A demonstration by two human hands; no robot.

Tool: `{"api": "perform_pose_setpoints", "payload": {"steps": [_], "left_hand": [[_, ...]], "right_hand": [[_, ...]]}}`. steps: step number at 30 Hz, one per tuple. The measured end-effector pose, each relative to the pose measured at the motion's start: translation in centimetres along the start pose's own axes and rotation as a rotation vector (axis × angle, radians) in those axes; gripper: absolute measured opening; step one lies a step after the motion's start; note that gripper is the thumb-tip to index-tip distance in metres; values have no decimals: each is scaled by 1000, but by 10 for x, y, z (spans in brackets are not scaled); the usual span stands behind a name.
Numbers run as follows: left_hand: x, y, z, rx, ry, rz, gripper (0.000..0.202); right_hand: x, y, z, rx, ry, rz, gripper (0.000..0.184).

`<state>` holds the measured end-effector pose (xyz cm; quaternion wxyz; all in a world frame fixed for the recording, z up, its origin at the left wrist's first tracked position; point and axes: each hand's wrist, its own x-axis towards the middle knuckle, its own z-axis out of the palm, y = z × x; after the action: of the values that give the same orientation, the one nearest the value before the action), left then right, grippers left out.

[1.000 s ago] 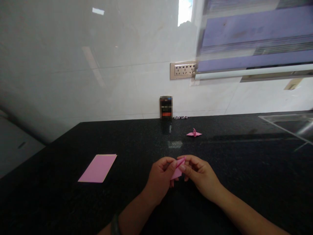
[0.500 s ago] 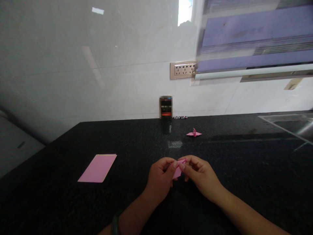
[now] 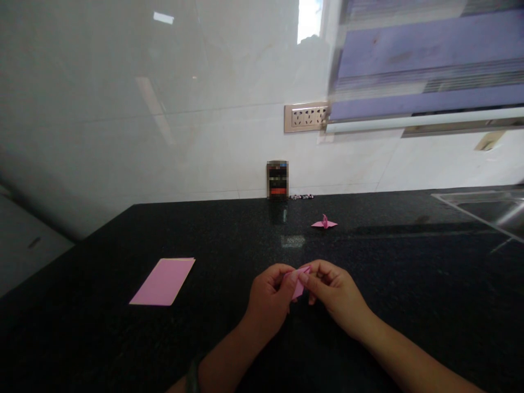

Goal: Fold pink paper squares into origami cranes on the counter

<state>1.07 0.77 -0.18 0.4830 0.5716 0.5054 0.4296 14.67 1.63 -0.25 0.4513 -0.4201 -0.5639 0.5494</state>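
Between my two hands is a small folded piece of pink paper, held just above the dark counter. My left hand pinches its left side, thumb on top. From the other side my right hand grips it between thumb and index finger, the thumb close to the left one. The fingers cover much of the paper, so its exact folds are hard to see. Farther back on the counter stands a finished pink paper crane with its wings spread. To the left lies a stack of pink paper sheets.
The black speckled counter meets a pale tiled wall. A phone-like object with a blurred screen leans there beside a beaded strand. A metal sink is at the right, below a socket panel and a purple blind.
My thumbs have shifted slightly on the folded pink paper, and its upper edge has tilted a little. The crane and the sheets stay where they were.
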Motion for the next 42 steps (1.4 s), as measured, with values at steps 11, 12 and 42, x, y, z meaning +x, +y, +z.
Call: {"api": "perform_pose_setpoints", "payload": {"steps": [11, 12, 42], "left_hand": [[0, -1, 0, 10, -7, -21, 29], [-1, 0, 0, 15, -4, -21, 29], [0, 0, -1, 58, 23, -26, 30]], "right_hand": [[-2, -1, 2, 38, 37, 17, 16], [-3, -1, 3, 38, 44, 19, 17], [0, 0, -6, 23, 71, 17, 22]]}}
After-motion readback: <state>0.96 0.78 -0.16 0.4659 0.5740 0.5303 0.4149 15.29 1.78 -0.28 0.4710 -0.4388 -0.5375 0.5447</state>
